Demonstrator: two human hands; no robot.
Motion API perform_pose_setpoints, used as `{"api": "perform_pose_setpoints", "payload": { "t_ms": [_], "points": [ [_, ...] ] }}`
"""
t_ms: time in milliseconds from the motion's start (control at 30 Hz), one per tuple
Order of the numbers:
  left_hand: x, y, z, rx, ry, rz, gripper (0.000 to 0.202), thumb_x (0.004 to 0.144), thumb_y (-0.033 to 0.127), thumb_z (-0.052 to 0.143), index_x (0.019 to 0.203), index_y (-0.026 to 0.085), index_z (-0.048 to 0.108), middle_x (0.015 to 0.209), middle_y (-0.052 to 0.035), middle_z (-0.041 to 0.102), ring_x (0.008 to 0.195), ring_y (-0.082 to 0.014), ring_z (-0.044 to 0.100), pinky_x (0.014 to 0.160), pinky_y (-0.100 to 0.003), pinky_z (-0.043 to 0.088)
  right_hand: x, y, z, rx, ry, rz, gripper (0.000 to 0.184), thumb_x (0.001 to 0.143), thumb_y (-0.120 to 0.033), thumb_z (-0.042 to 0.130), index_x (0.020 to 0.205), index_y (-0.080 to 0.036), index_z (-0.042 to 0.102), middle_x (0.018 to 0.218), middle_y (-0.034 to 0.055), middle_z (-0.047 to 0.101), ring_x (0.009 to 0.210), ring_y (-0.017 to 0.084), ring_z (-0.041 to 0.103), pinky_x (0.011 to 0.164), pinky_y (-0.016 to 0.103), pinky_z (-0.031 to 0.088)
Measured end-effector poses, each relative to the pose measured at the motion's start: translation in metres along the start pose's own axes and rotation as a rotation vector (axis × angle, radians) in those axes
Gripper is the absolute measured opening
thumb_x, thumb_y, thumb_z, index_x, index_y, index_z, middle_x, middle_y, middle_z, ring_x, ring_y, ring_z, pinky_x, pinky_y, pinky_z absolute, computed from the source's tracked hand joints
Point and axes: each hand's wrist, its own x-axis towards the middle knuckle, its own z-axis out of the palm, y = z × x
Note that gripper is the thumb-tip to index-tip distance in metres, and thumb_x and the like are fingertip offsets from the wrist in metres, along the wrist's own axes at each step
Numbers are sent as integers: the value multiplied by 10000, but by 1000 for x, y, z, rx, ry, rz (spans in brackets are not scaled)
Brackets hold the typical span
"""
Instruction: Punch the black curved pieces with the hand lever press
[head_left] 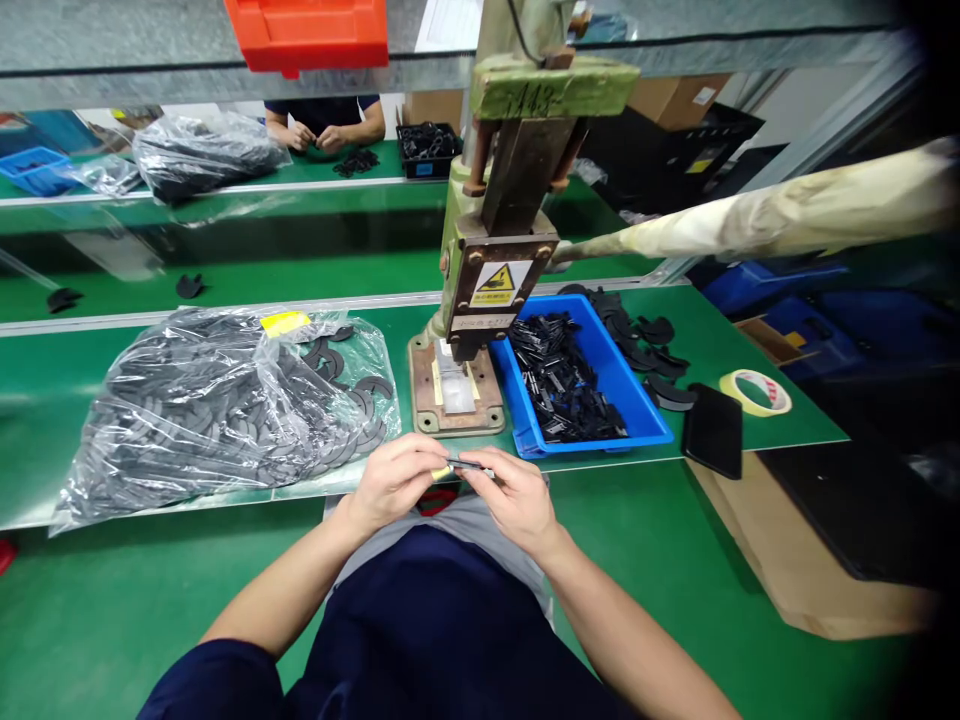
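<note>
At the table's front edge my left hand [397, 478] and my right hand [519, 498] meet, fingertips pinched on one small thin black part [466, 464]. Most of the part is covered by the fingers, and a bit of yellow shows by the left fingertips. Just beyond the hands stands a green hand press [457, 270], its base plate [424, 400] bolted together with a pale pad in the middle. To its right a blue bin [637, 425] holds many small black plastic parts [562, 375]. Left of the press lies a clear bag of dark curved pieces [217, 400].
The press's wrapped lever [765, 205] reaches out to the right. Loose black curved pieces [649, 345], a black phone-like slab [712, 430] and a tape roll [756, 392] lie right of the bin. An orange-red bin [307, 35] hangs overhead. Across the bench another person's hands [315, 138] handle black parts.
</note>
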Motion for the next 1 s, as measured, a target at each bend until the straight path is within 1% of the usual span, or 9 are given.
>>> {"api": "perform_pose_setpoints", "payload": {
  "t_ms": [200,433,500,567,633,733,800,900,1000],
  "points": [
    [-14,-3,3,19,-10,-1,164,903,68,642,1022,168,694,1007,-96,736,915,-153,719,812,-260,607,-7,2,3,16,-4,-36,146,894,-232,646,991,-242,754,842,34,760,756,147,704,728,284,571],
    [-24,-6,9,15,-10,-39,183,896,47,645,1027,166,691,1027,-93,723,929,-153,711,813,-262,603,-13,13,9,152,-12,81,167,863,-204,682,992,-282,752,852,15,745,777,147,681,740,297,538],
    [-26,-6,12,-9,-12,-55,187,900,55,648,1043,168,690,1032,-92,714,926,-152,706,818,-268,602,-14,16,13,228,-15,134,144,854,-230,702,977,-287,750,860,16,730,798,149,667,749,302,527],
    [-26,-5,14,-42,-26,-89,167,909,82,650,1038,176,698,1038,-90,696,925,-152,697,815,-275,603,-13,20,16,330,-17,191,107,842,-304,725,946,-284,740,892,21,702,856,157,652,777,309,526],
    [-25,-4,15,-75,-62,-141,118,911,122,661,1002,175,714,1065,-101,665,937,-158,684,809,-283,604,-11,23,17,451,-35,262,155,837,-400,727,928,-276,714,947,27,674,914,164,641,790,313,531],
    [-17,-4,7,-96,-108,-206,107,924,165,653,1007,173,720,1105,-116,638,984,-173,671,840,-313,605,-5,26,13,630,-117,415,231,870,-467,677,956,-253,659,971,34,675,830,144,642,695,287,522],
    [-9,-4,-1,-83,-118,-200,156,941,162,628,1076,178,705,1160,-131,647,1054,-191,666,893,-345,596,0,25,9,733,-206,533,241,880,-451,675,944,-224,625,873,27,685,699,113,618,612,249,480],
    [4,-7,-11,-78,-194,-119,204,954,162,614,1144,180,685,1236,-154,661,1128,-211,659,936,-354,580,5,21,6,879,-352,678,332,814,-457,758,914,-203,569,683,-11,643,557,84,548,533,212,401],
    [13,-9,-14,-124,-285,-35,211,962,168,604,1161,177,676,1092,-129,718,1016,-189,693,885,-313,588,8,18,8,1025,-445,762,445,745,-501,811,889,-220,498,589,-54,579,486,64,461,494,194,326]
  ]
}}
